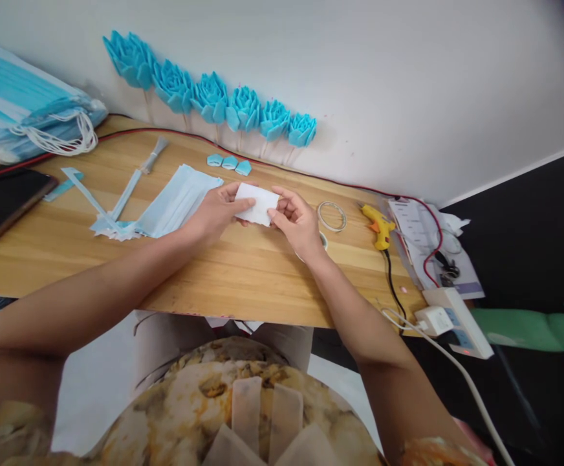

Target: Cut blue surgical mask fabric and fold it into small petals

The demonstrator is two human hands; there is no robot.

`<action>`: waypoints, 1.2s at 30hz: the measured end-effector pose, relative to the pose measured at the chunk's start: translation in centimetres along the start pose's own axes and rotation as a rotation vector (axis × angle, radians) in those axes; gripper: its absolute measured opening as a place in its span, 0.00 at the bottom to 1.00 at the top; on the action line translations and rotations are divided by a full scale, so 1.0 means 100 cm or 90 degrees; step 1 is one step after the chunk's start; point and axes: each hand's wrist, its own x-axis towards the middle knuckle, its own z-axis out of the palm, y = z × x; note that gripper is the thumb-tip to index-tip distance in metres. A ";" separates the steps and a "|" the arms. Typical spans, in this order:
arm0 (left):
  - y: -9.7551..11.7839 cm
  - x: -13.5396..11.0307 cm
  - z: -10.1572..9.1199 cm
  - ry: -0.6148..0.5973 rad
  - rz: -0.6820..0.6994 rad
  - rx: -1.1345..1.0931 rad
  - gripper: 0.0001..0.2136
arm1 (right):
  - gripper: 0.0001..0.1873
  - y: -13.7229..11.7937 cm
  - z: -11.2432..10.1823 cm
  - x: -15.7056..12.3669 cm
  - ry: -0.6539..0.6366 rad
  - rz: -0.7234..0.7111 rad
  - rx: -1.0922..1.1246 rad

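Between my two hands, above the wooden table [243, 272], is a small white rectangular piece [256, 204] that looks like fabric or paper. My left hand [224, 206] pinches its left side with the thumb on top. On its right edge my right hand [295, 219] has closed, thumb in front and fingers curled behind. Light blue face masks [178, 200] lie flat just left of my left hand. Behind the white piece sit three small folded blue petals [229, 162]. A roll of tape [323, 241] is partly hidden by my right wrist.
Several blue flowers [211, 98] on sticks lean against the wall. Bagged masks [24, 103] and a dark phone or tablet [0, 204] occupy the left. Cut strips [127, 194], a wire ring [332, 216], a yellow glue gun [379, 226], papers [415, 226] and a power strip [459, 323] surround the hands.
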 end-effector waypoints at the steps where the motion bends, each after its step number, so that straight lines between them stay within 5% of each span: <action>1: -0.001 0.001 -0.001 -0.016 -0.004 -0.034 0.16 | 0.23 0.000 0.000 0.000 0.010 -0.002 -0.004; 6: -0.001 0.000 -0.002 -0.099 -0.062 -0.075 0.18 | 0.24 0.003 0.001 0.001 0.067 -0.007 -0.013; 16: 0.000 0.001 -0.002 -0.023 -0.047 -0.080 0.10 | 0.16 -0.008 -0.007 -0.004 0.085 -0.053 -0.050; 25: -0.001 0.000 -0.002 -0.067 -0.026 -0.106 0.15 | 0.11 -0.005 -0.009 -0.005 -0.004 -0.195 -0.262; 36: -0.002 0.000 -0.002 -0.063 -0.004 -0.078 0.12 | 0.07 0.000 -0.007 -0.002 0.067 -0.161 -0.180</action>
